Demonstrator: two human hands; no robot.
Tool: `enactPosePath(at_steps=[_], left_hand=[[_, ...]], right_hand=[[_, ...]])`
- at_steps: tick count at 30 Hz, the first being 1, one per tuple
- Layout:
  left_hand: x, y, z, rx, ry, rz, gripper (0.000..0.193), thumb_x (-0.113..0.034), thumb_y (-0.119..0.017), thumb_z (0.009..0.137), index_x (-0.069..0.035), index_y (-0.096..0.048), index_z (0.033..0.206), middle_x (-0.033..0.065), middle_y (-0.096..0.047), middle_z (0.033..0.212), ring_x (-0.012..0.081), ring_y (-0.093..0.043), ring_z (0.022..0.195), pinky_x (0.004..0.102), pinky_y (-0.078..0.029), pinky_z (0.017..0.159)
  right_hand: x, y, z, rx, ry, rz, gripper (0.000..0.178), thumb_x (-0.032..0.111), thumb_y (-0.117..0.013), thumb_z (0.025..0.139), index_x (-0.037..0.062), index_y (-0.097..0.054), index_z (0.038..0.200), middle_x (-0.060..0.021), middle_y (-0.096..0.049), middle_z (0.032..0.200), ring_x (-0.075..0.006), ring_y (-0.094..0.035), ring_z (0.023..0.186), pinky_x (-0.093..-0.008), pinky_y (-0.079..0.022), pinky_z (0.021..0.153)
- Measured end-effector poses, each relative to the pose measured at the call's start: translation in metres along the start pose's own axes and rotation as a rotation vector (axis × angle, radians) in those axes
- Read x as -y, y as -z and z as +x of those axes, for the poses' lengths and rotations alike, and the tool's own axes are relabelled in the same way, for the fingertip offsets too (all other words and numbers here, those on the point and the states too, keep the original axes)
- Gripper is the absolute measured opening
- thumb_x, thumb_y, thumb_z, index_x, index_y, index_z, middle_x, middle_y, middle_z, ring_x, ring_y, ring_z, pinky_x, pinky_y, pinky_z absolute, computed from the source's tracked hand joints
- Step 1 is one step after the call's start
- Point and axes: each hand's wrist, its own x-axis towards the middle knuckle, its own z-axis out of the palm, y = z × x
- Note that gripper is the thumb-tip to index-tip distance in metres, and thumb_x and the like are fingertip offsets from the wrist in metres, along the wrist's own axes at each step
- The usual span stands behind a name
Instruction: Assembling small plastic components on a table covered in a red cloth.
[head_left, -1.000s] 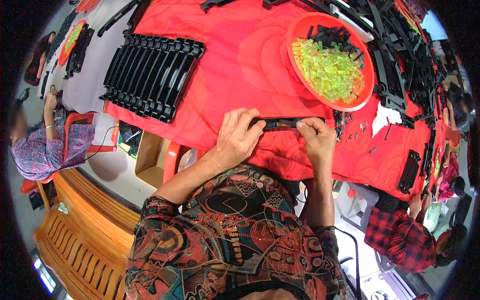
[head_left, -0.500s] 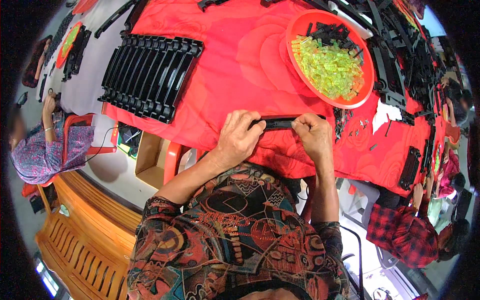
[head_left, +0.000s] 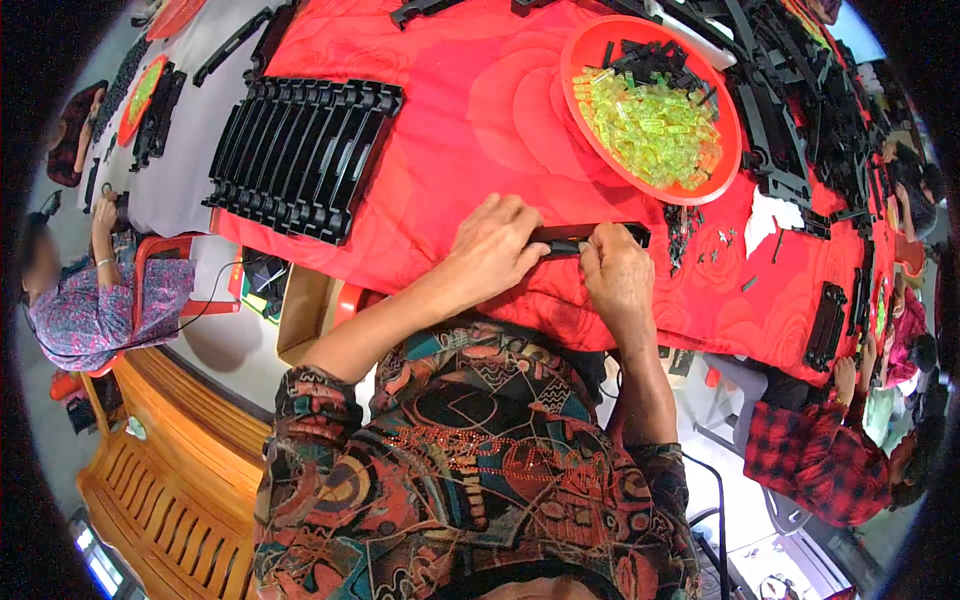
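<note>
You hold a long black plastic strip point(head_left: 585, 238) flat on the red-covered counter point(head_left: 450, 120), right at its near edge in front of you. Your left hand point(head_left: 492, 250) lies over the strip's left part, fingers point(head_left: 515, 215) curled down and clamped on it. Your right hand point(head_left: 618, 275) pinches the strip nearer its right end, fingertips bunched on the top face; whether a small piece sits between them is hidden, so I cannot tell.

This looks like the fitting stage: one hand steadies the strip while the other works at a spot on it. The next move probably calls for a firm left-hand hold so the strip does not slide off the counter edge, and a short, precise press from your right fingertips.

Just beyond your right hand stands a round red tray point(head_left: 585, 60) heaped with clear yellow-green clips point(head_left: 650, 125) and some black bits. To the left lies a row of black ribbed strips point(head_left: 300, 150) side by side. More black parts point(head_left: 800, 110) crowd the far right of the counter.
</note>
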Motion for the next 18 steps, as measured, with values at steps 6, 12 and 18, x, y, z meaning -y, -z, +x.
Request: enactPosePath(at_steps=[6,12,18], left_hand=[[-0.003,-0.010,0.015,0.178,0.045,0.099,0.026,-0.018,-0.067,0.078,-0.002,-0.051,0.090,0.0172,-0.053,0.085,0.0370,-0.053,0.085,0.0465,-0.045,0.074],[0.001,-0.010,0.018,0.205,-0.002,0.129,0.025,-0.018,-0.067,0.077,-0.002,-0.051,0.089,0.0185,-0.053,0.085,0.0376,-0.054,0.085,0.0478,-0.044,0.073],[-0.006,-0.006,0.021,0.235,0.065,0.172,0.024,-0.017,-0.066,0.078,-0.001,-0.052,0.087,0.0202,-0.058,0.083,0.0388,-0.058,0.083,0.0487,-0.046,0.071]], right_hand=[[-0.001,-0.008,-0.012,-0.087,-0.011,0.001,0.016,0.018,-0.059,0.084,0.0041,-0.051,0.086,-0.0173,-0.056,0.086,-0.0401,-0.059,0.070,-0.0507,-0.045,0.059],[-0.004,-0.014,-0.014,-0.172,0.004,0.065,0.014,0.017,-0.060,0.083,0.0051,-0.052,0.084,-0.0148,-0.056,0.084,-0.0378,-0.058,0.068,-0.0484,-0.045,0.057],[-0.001,-0.015,-0.013,-0.199,-0.027,0.146,0.017,0.017,-0.063,0.082,0.0047,-0.051,0.082,-0.0135,-0.055,0.082,-0.0359,-0.057,0.070,-0.0466,-0.045,0.058]])
